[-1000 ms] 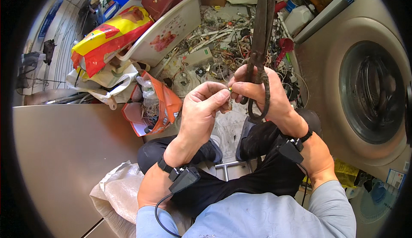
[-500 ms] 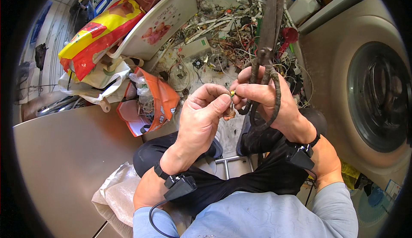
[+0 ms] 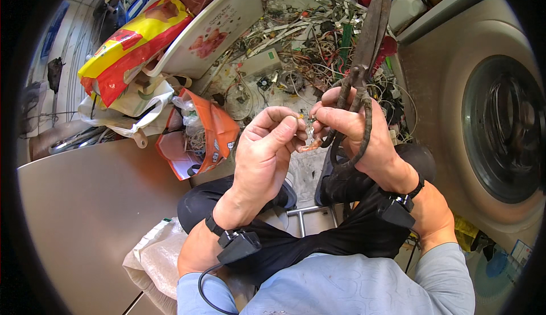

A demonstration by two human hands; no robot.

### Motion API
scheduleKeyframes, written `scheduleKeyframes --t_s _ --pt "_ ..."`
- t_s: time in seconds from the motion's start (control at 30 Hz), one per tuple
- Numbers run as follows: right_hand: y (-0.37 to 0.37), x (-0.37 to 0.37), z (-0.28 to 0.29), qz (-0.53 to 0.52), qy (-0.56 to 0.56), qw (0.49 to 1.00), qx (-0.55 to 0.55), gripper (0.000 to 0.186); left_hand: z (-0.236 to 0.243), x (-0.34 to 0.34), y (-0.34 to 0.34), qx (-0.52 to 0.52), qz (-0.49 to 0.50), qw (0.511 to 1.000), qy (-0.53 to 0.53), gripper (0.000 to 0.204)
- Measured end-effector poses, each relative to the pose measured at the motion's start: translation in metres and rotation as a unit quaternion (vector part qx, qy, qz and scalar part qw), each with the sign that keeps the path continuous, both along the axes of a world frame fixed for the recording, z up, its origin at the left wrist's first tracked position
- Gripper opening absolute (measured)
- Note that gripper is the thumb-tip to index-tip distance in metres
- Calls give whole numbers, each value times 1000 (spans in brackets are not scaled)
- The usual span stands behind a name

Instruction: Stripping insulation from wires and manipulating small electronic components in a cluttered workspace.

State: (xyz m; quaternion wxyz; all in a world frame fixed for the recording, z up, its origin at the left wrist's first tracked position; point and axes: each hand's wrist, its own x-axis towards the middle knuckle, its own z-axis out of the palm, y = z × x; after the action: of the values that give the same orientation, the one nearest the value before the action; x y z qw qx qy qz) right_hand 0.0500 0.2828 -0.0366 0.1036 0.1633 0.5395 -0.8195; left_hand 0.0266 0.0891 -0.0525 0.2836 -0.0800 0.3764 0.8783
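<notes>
My left hand (image 3: 259,156) is closed in a pinch on a small electronic part (image 3: 311,144) with a yellowish bit, thin clear-looking strands and a copper-coloured end. What exactly it is, I cannot make out. My right hand (image 3: 368,136) has the looped, wrapped handles of large rusty scissors (image 3: 369,39) hooked around its fingers, blades pointing away from me. Its thumb and forefinger also pinch a tiny greenish bit right beside the left fingertips. Both hands are held above the floor, between my knees.
Beyond my hands lies a heap of wires and scrap (image 3: 318,48). An orange bag (image 3: 213,130) of wires stands at left, below a white tub (image 3: 213,28) and a red-yellow bag (image 3: 133,45). A front-loading washing machine (image 3: 438,82) flanks the right; a metal-framed stool (image 3: 304,212) shows under me.
My fingertips have drawn slightly apart, and more of the small part shows between them. The scissors' blades have swung to the right.
</notes>
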Motion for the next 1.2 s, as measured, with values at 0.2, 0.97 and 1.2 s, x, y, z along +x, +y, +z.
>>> scheduleKeyframes --t_s 0.2,0.97,1.2 --pt "-2 -3 1 -17 -32 999 1 29 -2 -4 -4 -18 0 999 -39 16" --pt "-1 -2 -2 -3 16 1000 23 30 5 3 -6 -190 -83 975 77 21" --pt "-1 -3 -2 8 12 998 63 27 -3 0 -7 -26 -80 995 -45 20"
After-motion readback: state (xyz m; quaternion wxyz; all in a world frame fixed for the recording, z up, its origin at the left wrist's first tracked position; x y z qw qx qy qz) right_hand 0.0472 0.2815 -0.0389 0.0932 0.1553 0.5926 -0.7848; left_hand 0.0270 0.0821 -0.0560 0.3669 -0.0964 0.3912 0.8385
